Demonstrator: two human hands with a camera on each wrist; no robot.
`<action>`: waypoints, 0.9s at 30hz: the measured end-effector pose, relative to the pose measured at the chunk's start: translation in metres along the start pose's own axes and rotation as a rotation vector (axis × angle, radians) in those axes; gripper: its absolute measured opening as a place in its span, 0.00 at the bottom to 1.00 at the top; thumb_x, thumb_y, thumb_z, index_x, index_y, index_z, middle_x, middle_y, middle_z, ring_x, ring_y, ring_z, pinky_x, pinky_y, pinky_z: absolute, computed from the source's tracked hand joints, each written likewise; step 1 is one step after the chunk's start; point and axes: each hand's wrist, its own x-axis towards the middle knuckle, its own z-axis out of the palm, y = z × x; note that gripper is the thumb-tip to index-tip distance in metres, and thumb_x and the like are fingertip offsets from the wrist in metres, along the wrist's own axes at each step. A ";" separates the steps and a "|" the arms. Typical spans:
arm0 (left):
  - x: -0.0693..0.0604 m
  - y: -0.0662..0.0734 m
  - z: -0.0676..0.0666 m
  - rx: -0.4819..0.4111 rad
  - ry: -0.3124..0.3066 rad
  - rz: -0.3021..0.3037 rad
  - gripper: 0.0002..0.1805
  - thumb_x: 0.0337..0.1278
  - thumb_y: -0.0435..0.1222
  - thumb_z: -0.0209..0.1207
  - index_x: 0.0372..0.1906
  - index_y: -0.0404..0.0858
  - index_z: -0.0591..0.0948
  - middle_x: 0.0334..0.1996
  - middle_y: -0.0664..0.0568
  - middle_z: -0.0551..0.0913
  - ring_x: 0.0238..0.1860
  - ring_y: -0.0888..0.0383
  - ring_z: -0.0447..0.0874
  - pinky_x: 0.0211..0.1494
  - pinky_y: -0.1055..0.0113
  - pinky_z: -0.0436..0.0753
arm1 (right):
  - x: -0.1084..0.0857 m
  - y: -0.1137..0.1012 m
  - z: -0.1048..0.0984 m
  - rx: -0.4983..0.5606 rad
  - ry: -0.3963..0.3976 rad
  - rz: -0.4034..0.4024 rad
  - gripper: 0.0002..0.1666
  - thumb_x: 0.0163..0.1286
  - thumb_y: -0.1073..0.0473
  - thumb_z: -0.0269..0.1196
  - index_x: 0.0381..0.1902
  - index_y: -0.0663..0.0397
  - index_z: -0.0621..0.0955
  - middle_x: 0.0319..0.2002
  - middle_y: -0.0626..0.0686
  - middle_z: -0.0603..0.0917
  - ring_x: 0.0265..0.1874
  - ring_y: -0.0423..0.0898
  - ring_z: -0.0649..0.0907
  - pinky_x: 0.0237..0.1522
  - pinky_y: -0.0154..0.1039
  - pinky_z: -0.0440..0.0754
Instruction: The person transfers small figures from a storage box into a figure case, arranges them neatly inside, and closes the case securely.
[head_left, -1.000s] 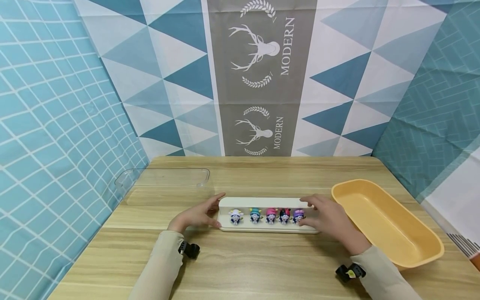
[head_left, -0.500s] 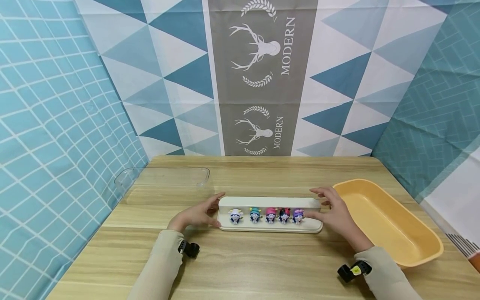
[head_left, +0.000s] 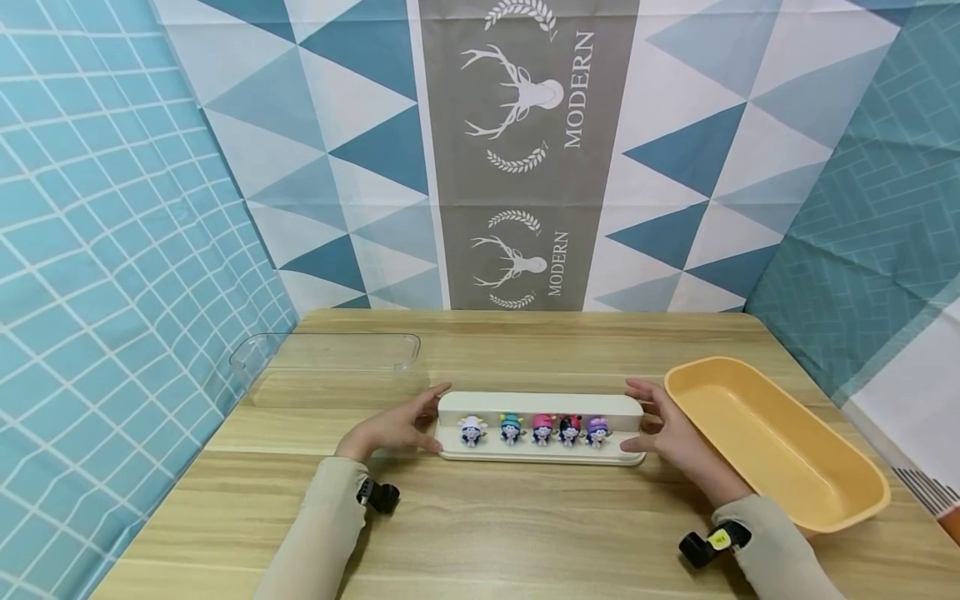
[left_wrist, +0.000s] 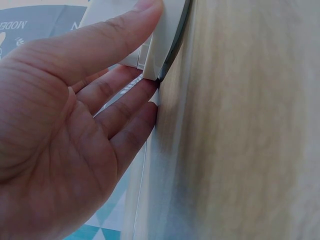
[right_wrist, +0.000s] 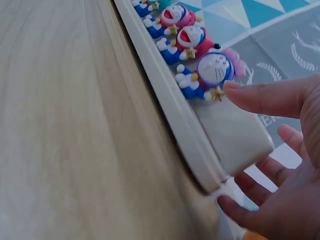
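A long white display stand [head_left: 536, 403] with a raised back step lies on the table. Several small cat-like figurines [head_left: 542, 431] in coloured hats stand in a row on it: white, teal, pink, red-and-black and purple. My left hand [head_left: 390, 429] grips the stand's left end; in the left wrist view its thumb [left_wrist: 120, 37] lies over the edge and its fingers reach behind. My right hand [head_left: 675, 433] is around the right end, its fingers spread and loosely bent. Its thumb [right_wrist: 270, 97] is near the purple-hatted figurine [right_wrist: 215, 70]; whether it touches the stand, I cannot tell.
A clear plastic cover [head_left: 333, 354] stands at the back left of the wooden table [head_left: 480, 525]. A yellow basin [head_left: 780, 446] sits at the right, close to my right forearm. Patterned cloths hang behind and at both sides.
My right hand has moved off the purple-hatted figurine, outward to the right, then slightly back in around the stand's right end. My left hand and the figurines have stayed put.
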 end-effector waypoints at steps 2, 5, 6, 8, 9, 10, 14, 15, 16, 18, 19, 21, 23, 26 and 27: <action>0.001 0.000 0.000 -0.001 0.000 -0.002 0.58 0.51 0.31 0.72 0.80 0.36 0.45 0.71 0.30 0.61 0.72 0.36 0.59 0.74 0.44 0.58 | -0.001 0.005 -0.002 0.019 -0.008 -0.001 0.58 0.49 0.75 0.75 0.74 0.66 0.58 0.67 0.73 0.64 0.61 0.68 0.70 0.62 0.51 0.74; 0.001 0.000 0.000 0.005 0.002 -0.003 0.58 0.51 0.31 0.72 0.80 0.36 0.46 0.71 0.30 0.61 0.72 0.36 0.59 0.74 0.44 0.58 | -0.002 0.013 -0.005 0.059 -0.029 -0.018 0.59 0.47 0.77 0.75 0.73 0.69 0.57 0.66 0.74 0.64 0.58 0.54 0.75 0.56 0.32 0.75; 0.001 0.000 0.000 0.005 0.003 -0.002 0.58 0.51 0.31 0.72 0.80 0.36 0.46 0.71 0.30 0.61 0.72 0.36 0.59 0.74 0.44 0.58 | -0.002 0.015 -0.006 0.079 -0.037 -0.028 0.59 0.46 0.77 0.75 0.73 0.69 0.57 0.66 0.75 0.64 0.56 0.48 0.76 0.53 0.27 0.75; 0.000 0.000 0.000 0.004 0.003 0.001 0.58 0.51 0.31 0.72 0.80 0.35 0.45 0.71 0.30 0.61 0.72 0.36 0.59 0.74 0.44 0.58 | -0.003 0.020 -0.009 0.123 -0.064 -0.050 0.60 0.45 0.78 0.74 0.73 0.71 0.56 0.66 0.76 0.63 0.53 0.38 0.75 0.53 0.24 0.75; 0.000 0.000 0.000 0.006 0.004 0.002 0.58 0.51 0.31 0.72 0.80 0.35 0.45 0.71 0.30 0.62 0.72 0.36 0.59 0.74 0.44 0.58 | -0.004 0.023 -0.010 0.147 -0.081 -0.063 0.61 0.45 0.79 0.74 0.73 0.71 0.55 0.66 0.77 0.62 0.52 0.34 0.75 0.53 0.24 0.75; 0.000 0.000 0.000 0.007 0.004 0.004 0.58 0.51 0.30 0.72 0.80 0.35 0.45 0.71 0.30 0.62 0.72 0.36 0.59 0.74 0.44 0.58 | -0.004 0.026 -0.012 0.167 -0.096 -0.076 0.61 0.44 0.79 0.74 0.73 0.72 0.54 0.65 0.78 0.62 0.52 0.34 0.74 0.54 0.24 0.75; 0.000 -0.001 0.000 0.011 0.005 0.004 0.58 0.52 0.30 0.72 0.80 0.35 0.45 0.71 0.30 0.62 0.72 0.36 0.60 0.74 0.44 0.58 | -0.004 0.036 -0.017 0.234 -0.152 -0.129 0.63 0.43 0.80 0.73 0.73 0.75 0.51 0.63 0.73 0.65 0.55 0.34 0.76 0.57 0.26 0.75; 0.000 -0.001 0.000 0.012 0.005 0.004 0.58 0.52 0.30 0.72 0.80 0.35 0.45 0.71 0.30 0.62 0.72 0.36 0.60 0.74 0.44 0.58 | -0.004 0.038 -0.018 0.247 -0.165 -0.140 0.63 0.43 0.80 0.73 0.73 0.75 0.51 0.63 0.70 0.67 0.55 0.34 0.76 0.58 0.27 0.75; 0.000 -0.002 0.000 0.011 0.005 0.004 0.58 0.52 0.30 0.72 0.80 0.36 0.45 0.71 0.30 0.62 0.72 0.35 0.60 0.74 0.44 0.58 | -0.004 0.040 -0.020 0.260 -0.175 -0.149 0.63 0.43 0.81 0.73 0.73 0.76 0.50 0.62 0.67 0.68 0.56 0.35 0.76 0.59 0.27 0.74; 0.000 -0.001 0.000 0.011 0.005 0.003 0.58 0.51 0.30 0.72 0.80 0.36 0.45 0.71 0.30 0.62 0.72 0.35 0.59 0.74 0.44 0.58 | -0.004 0.043 -0.022 0.277 -0.194 -0.163 0.63 0.43 0.80 0.74 0.72 0.77 0.50 0.62 0.61 0.69 0.57 0.35 0.76 0.60 0.28 0.74; 0.000 -0.001 0.000 0.013 0.005 0.005 0.58 0.51 0.31 0.72 0.80 0.36 0.45 0.71 0.30 0.62 0.72 0.35 0.59 0.74 0.44 0.58 | -0.004 0.044 -0.023 0.284 -0.206 -0.166 0.63 0.43 0.80 0.74 0.72 0.78 0.50 0.61 0.59 0.69 0.57 0.35 0.76 0.60 0.28 0.74; 0.000 -0.001 0.000 0.021 0.003 0.009 0.58 0.51 0.31 0.72 0.80 0.35 0.45 0.71 0.30 0.61 0.72 0.35 0.59 0.74 0.44 0.58 | -0.004 0.046 -0.025 0.294 -0.224 -0.163 0.63 0.44 0.79 0.74 0.72 0.79 0.50 0.61 0.56 0.69 0.57 0.35 0.76 0.61 0.28 0.73; 0.000 0.000 0.000 0.019 0.002 0.007 0.58 0.51 0.32 0.72 0.80 0.36 0.45 0.72 0.30 0.61 0.72 0.36 0.59 0.74 0.45 0.58 | -0.004 0.047 -0.027 0.307 -0.232 -0.147 0.62 0.44 0.80 0.73 0.71 0.80 0.50 0.61 0.54 0.70 0.57 0.34 0.76 0.61 0.28 0.73; 0.000 0.000 0.000 0.012 0.002 0.004 0.58 0.51 0.31 0.73 0.80 0.36 0.45 0.72 0.31 0.60 0.72 0.36 0.59 0.74 0.45 0.58 | -0.004 0.047 -0.029 0.330 -0.247 -0.125 0.59 0.46 0.81 0.71 0.71 0.81 0.50 0.60 0.50 0.71 0.57 0.34 0.76 0.60 0.28 0.73; 0.000 0.001 0.001 0.005 0.002 0.000 0.59 0.51 0.31 0.73 0.80 0.36 0.45 0.72 0.31 0.60 0.72 0.36 0.59 0.74 0.46 0.58 | -0.004 0.047 -0.030 0.336 -0.254 -0.119 0.58 0.47 0.81 0.70 0.71 0.82 0.50 0.60 0.50 0.71 0.57 0.33 0.76 0.60 0.28 0.74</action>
